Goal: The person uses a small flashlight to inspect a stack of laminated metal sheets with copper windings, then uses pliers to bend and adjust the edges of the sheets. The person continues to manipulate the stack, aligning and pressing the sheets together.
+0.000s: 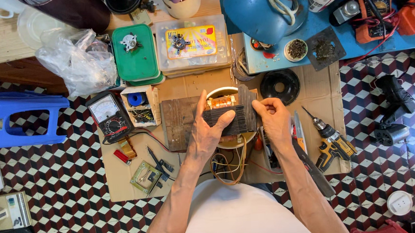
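My left hand (206, 130) grips a dark stack of thin metal laminations (231, 120) from the left, thumb across its front. A copper-wound coil (222, 102) shows just behind the stack. My right hand (274, 120) pinches the upright end plates of the same stack from the right. Both hands hold it over a wooden block (177, 118) and a white round bowl rim (220, 90), on a sheet of cardboard (125, 177) laid on a chequered floor.
An analogue multimeter (109, 116) and a small parts box (139, 106) lie to the left. Right of my hands lies a yellow cordless drill (331, 140), with a black disc (279, 86) behind it. Green and clear plastic boxes (166, 47), a blue stool (18, 119) and coiled wires (226, 165) surround.
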